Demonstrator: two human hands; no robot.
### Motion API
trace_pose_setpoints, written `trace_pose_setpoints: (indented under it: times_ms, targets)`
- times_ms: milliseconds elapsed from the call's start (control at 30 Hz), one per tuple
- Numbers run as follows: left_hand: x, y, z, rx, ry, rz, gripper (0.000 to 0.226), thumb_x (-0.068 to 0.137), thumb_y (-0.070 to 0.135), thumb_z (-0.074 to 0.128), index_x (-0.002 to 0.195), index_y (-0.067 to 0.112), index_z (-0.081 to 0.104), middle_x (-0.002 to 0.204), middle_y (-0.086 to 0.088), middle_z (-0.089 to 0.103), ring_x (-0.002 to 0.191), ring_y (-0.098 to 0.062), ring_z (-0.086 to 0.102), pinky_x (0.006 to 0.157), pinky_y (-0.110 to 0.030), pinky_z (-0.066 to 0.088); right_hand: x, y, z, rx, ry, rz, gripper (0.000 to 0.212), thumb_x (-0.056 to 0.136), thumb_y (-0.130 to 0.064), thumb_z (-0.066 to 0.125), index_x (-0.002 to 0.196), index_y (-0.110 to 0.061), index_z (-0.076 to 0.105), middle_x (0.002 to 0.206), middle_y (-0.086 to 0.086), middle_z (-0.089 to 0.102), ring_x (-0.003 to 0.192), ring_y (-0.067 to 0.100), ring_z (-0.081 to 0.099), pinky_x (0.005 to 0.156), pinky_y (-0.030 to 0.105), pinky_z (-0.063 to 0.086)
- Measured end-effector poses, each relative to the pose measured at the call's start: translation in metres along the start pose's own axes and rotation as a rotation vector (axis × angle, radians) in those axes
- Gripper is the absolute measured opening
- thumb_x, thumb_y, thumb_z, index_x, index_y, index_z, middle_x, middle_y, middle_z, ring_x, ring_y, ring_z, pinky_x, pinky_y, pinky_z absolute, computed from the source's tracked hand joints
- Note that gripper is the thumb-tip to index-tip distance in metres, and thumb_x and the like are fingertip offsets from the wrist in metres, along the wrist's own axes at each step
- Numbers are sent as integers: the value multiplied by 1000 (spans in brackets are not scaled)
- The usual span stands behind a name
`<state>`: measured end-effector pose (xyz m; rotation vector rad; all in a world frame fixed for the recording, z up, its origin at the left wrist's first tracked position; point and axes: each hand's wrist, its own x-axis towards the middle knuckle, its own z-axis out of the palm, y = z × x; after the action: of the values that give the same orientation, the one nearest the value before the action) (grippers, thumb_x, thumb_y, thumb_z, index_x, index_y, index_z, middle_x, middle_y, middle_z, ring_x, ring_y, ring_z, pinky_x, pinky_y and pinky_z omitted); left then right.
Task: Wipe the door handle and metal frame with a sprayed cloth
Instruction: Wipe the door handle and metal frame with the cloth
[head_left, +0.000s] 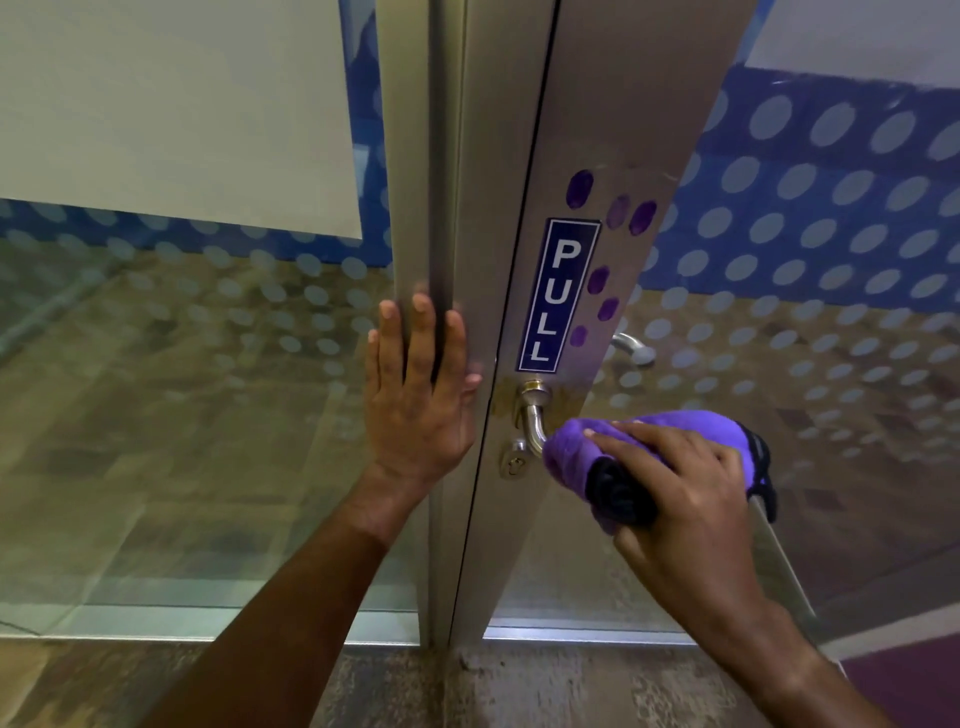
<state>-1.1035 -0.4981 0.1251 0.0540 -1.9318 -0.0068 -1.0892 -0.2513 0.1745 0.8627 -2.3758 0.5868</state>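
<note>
A silver lever door handle (532, 415) juts from the brushed metal door frame (597, 130), just below a blue PULL sticker (557, 295). My right hand (680, 499) grips a purple cloth (576, 457) with a black edge, wrapped around the handle's lever so the lever's outer part is hidden. My left hand (418, 395) lies flat, fingers spread, against the fixed metal post (415, 156) left of the door's edge. A keyhole cylinder (511, 462) sits below the handle's base.
Glass panels with frosted dots and blue bands flank the frame on both sides. A second handle (634, 348) shows through the glass on the far side. Purple oval stickers dot the frame near the sticker. A worn floor threshold (519, 686) runs below.
</note>
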Motion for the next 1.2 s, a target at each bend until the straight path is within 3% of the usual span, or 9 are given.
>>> trace_pose_setpoints:
  times_ms: [100,200,500,733,900,967,1067,1133,1200]
  targets:
    - [0,1,-2,-3,-5,5,66,105,37,25,156,20,-14,163,0,-27,152,-23,-20,125,-41,-7,12,-9,-5,50,9,28,76,43,-6,91,116,-17,72,108,10,68,91,30,62,76,41,42]
    - [2,2,-5,-6,-10,-2,66,105,36,25,156,21,-15,163,0,-28,152,-22,-21,125,-40,-6,28,-14,-8,0,0,-72,78,43,-10,93,118,-16,71,110,14,65,94,29,56,74,38,38]
    - [2,3,-7,-3,-24,-2,67,105,37,26,155,21,-15,163,1,-29,152,-22,-21,126,-40,-6,77,-28,3,-286,-282,-437,85,39,-32,93,118,-12,70,94,14,59,79,35,54,61,41,46]
    - [2,2,-5,-26,-28,-5,65,106,36,25,156,21,-14,163,1,-28,152,-22,-21,125,-41,-7,67,-25,0,-196,-269,-240,61,56,-25,93,111,-8,72,84,16,61,71,38,63,51,44,55]
    - [-1,1,-3,-38,-21,-8,63,108,38,25,156,21,-11,164,0,-25,153,-24,-18,126,-42,-5,69,-33,2,-297,-254,-310,60,59,-25,91,112,-7,71,87,15,59,75,35,57,58,41,48]
    - [0,2,-4,-39,-18,-3,63,108,41,24,156,21,-11,164,0,-25,153,-23,-18,126,-42,-5,74,-44,6,-415,-250,-417,52,62,-28,82,109,-9,71,91,12,56,81,33,54,62,39,40]
    - [1,3,-5,-40,-28,-6,64,108,42,24,156,22,-13,163,1,-26,152,-23,-19,126,-42,-5,74,-55,11,-481,-289,-457,34,83,-22,47,106,-10,68,103,12,56,93,33,53,69,42,42]
    - [-1,3,-6,-39,-29,-11,63,108,40,25,156,22,-13,163,1,-27,152,-23,-20,126,-42,-5,73,-51,6,-457,-327,-393,34,79,-27,61,109,-13,68,103,11,55,92,33,53,68,42,45]
    - [-1,3,-6,-45,-39,-12,65,107,37,27,156,22,-14,163,1,-28,152,-23,-21,125,-42,-6,70,-42,-2,-393,-391,-237,55,64,-33,84,112,-14,67,98,12,56,86,33,56,61,40,49]
